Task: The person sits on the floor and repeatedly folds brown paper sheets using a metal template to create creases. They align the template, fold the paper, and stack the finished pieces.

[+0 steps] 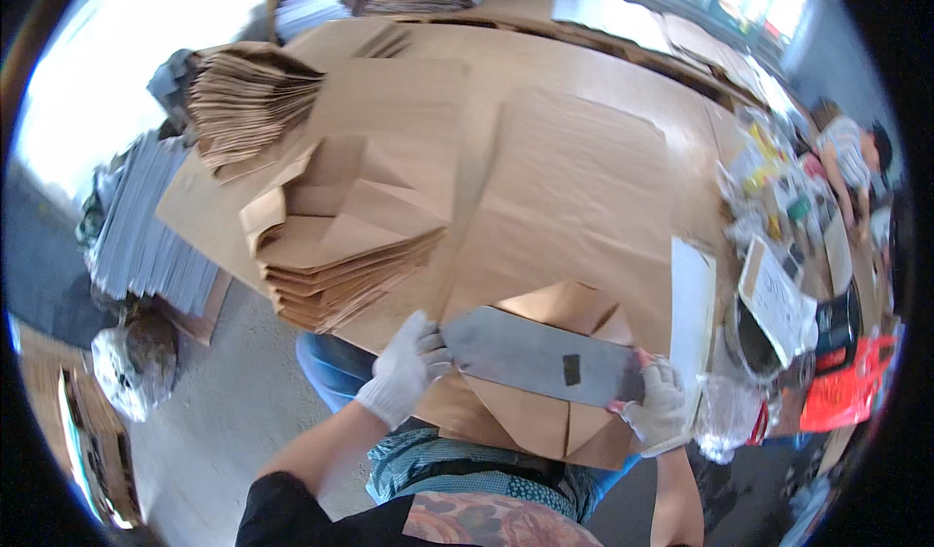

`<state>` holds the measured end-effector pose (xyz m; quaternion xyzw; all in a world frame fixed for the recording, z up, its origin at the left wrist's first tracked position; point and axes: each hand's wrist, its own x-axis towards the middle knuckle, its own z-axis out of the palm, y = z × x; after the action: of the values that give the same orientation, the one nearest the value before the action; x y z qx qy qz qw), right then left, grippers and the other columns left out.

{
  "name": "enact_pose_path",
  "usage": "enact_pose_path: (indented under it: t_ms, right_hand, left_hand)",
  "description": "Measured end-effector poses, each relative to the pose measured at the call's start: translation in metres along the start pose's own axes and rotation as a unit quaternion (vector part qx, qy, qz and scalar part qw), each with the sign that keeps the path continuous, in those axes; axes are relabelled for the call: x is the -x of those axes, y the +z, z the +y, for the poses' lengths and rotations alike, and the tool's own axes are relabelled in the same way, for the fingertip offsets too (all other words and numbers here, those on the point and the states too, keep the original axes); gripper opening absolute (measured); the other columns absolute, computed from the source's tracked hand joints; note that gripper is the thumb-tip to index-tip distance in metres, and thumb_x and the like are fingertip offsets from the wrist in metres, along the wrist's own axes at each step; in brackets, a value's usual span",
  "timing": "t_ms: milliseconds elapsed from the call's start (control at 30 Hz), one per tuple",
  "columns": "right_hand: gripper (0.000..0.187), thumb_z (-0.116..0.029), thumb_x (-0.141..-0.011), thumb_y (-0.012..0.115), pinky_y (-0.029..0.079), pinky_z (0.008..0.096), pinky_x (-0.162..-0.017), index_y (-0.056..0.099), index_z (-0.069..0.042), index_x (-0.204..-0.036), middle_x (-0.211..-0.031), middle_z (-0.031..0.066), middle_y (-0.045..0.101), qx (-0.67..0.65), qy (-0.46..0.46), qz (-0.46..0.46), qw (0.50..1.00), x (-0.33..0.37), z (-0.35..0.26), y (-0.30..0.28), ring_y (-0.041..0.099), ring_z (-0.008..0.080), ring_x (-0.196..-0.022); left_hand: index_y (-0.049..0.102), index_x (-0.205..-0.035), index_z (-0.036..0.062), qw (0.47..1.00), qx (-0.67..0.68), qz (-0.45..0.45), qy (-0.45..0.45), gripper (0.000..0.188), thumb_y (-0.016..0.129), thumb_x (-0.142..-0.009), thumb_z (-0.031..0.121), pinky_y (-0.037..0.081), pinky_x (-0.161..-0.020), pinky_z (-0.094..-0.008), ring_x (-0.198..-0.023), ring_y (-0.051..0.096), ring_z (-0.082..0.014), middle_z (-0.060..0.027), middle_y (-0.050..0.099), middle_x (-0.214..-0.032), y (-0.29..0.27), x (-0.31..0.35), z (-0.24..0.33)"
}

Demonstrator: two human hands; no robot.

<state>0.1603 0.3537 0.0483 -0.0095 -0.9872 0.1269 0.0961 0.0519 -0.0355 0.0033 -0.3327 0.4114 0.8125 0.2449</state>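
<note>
Both hands in white gloves, and both at the near edge: the left hand (409, 367) has its fingers up against one end of the plate, and whether they grip or only rest there I can't tell; the right hand (662, 401) is closed around the other end. Biggest thing in play, the bench (574, 65), pale and wide. On it, straight ahead, a broad spread of brown paper sheets (584, 197); off to the left, a pile of folded brown paper (341, 265), layers stepped along its near edge. Closer in, right before the body, the folded brown paper piece (525, 416), flaps showing on either side of the grey plate (516, 352). And here's the relation that counts: the plate lies directly between the hands, on top of that piece, long axis running crosswise from one to the other, both touching it, so neither is nearer. It points left to right, the right end angled slightly toward the body. Smallest of all, a dark patch (572, 370) sits right of its middle.
</note>
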Motion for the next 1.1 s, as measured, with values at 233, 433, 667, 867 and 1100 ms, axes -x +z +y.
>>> enact_pose_path:
  t_ms: [233,433,667,867,1100]
  right_hand:
    - [0.021,-0.017,-0.1,0.077,0.047,0.0265,-0.072,0.072,-0.002,-0.113,-0.09,-0.003,0.063,-0.397,0.215,0.013,0.892,-0.033,0.119,0.049,0.056,0.0081,-0.082]
    - [0.025,-0.017,-0.112,0.062,0.047,0.0212,-0.08,0.072,-0.001,-0.128,-0.107,-0.0029,0.068,-0.452,0.227,0.17,0.846,-0.071,0.129,0.003,0.058,0.0061,-0.091]
    - [0.047,0.001,-0.1,0.068,0.053,0.0335,-0.104,0.06,-0.001,-0.147,-0.131,0.0113,0.069,-0.118,0.115,0.114,0.98,-0.052,0.061,-0.015,0.067,0.0207,-0.119]
    - [0.065,-0.009,-0.079,0.087,0.054,0.0431,-0.105,0.065,-0.005,-0.14,-0.133,0.0182,0.069,0.011,0.057,-0.066,0.996,0.005,0.012,-0.03,0.067,0.037,-0.124]
    - [0.069,-0.028,-0.061,0.097,0.053,0.0483,-0.105,0.072,-0.009,-0.123,-0.125,0.0079,0.07,0.119,-0.127,-0.203,0.964,0.07,-0.01,-0.052,0.063,0.033,-0.127]
  left_hand:
    - [0.067,-0.086,0.0066,0.714,-0.531,0.065,0.452,0.042,0.065,-0.108,0.043,0.054,-0.064,-0.0446,-0.07,0.065,-0.039,-0.0199,0.064,-0.076,0.073,0.043,0.067]
    - [0.075,-0.101,-0.0004,0.613,-0.36,0.176,0.681,0.029,0.074,-0.104,0.028,0.054,-0.08,-0.0363,-0.077,0.063,-0.0226,-0.0159,0.073,-0.086,0.062,0.07,0.22]
    - [0.078,-0.092,-0.0034,0.693,-0.334,0.312,0.558,0.042,0.072,-0.101,0.038,0.051,-0.078,-0.0386,-0.077,0.062,-0.018,-0.0102,0.073,-0.079,-0.068,0.0,0.342]
    - [0.076,-0.094,-0.0059,0.621,-0.446,0.408,0.499,0.041,0.069,-0.1,0.034,0.053,-0.083,-0.0448,-0.084,0.069,-0.0286,-0.0152,0.074,-0.086,-0.162,-0.049,0.306]
    - [0.062,-0.141,-0.0023,0.515,-0.399,0.337,0.68,0.041,0.068,-0.108,0.02,0.055,-0.097,-0.0399,-0.105,0.068,-0.0267,-0.0166,0.07,-0.123,-0.059,0.065,0.187]
